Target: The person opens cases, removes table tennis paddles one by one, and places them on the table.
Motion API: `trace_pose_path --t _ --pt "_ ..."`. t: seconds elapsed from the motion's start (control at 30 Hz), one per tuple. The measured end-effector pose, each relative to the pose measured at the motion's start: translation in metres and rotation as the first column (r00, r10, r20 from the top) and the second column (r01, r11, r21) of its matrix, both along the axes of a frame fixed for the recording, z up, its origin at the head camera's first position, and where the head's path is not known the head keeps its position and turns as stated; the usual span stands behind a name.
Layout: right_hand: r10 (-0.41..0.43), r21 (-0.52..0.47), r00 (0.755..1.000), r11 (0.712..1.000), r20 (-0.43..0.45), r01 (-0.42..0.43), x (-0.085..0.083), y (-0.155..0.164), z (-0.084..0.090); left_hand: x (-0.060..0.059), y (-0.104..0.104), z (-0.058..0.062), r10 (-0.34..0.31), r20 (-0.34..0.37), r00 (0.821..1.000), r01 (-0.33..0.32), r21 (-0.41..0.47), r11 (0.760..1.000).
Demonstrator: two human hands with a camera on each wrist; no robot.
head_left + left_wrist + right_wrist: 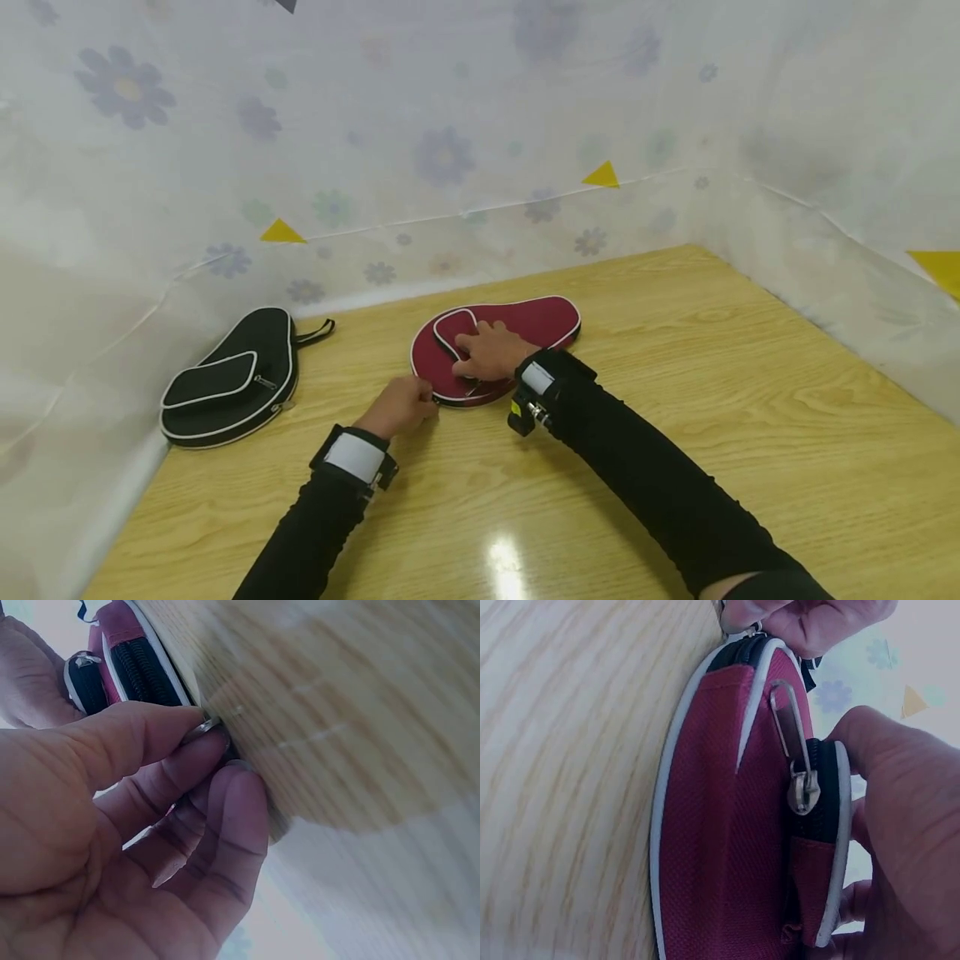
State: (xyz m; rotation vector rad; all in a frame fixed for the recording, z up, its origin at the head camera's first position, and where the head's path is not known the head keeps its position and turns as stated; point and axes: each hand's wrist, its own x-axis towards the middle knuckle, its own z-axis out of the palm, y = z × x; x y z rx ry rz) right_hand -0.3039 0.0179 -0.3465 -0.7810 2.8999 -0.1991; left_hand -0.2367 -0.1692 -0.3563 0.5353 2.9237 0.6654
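Observation:
A dark red table tennis bat case (pixel 525 321) with white piping lies flat on the table, its small pocket facing up. At the case's near left edge, my left hand (pixel 401 406) pinches a metal zipper pull (pixel 201 729) between thumb and forefinger. The black zipper (pixel 139 671) runs along the case's side wall from there. My right hand (pixel 495 352) rests on top of the case with its fingers spread over the pocket (pixel 821 862). A second metal zipper pull (pixel 804 793) hangs at the pocket's zipper, free of both hands.
On the left of the table (pixel 712 467) lies a black bat case (pixel 258 350) with white piping, a pocket and a wrist loop (pixel 317 333). A flower-patterned sheet (pixel 450 150) rises behind the table and along its sides, with yellow triangles (pixel 602 176) on it.

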Motion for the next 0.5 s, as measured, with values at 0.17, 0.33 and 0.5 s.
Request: trace_pose_path --t 0.17,0.33,0.5 --pt "0.057 0.005 0.998 0.998 0.027 -0.057 -0.002 0.007 0.004 -0.002 0.002 -0.001 -0.012 0.003 1.0 0.012 0.012 1.0" --pt "0.071 -0.028 0.996 0.997 0.053 -0.069 -0.003 0.013 0.005 -0.004 0.002 -0.001 -0.022 -0.004 1.0 0.022 0.004 1.0" --pt "0.097 -0.039 0.995 0.995 0.036 -0.095 -0.004 0.015 0.005 -0.005 0.001 0.001 -0.019 0.008 1.0 0.019 0.008 1.0"
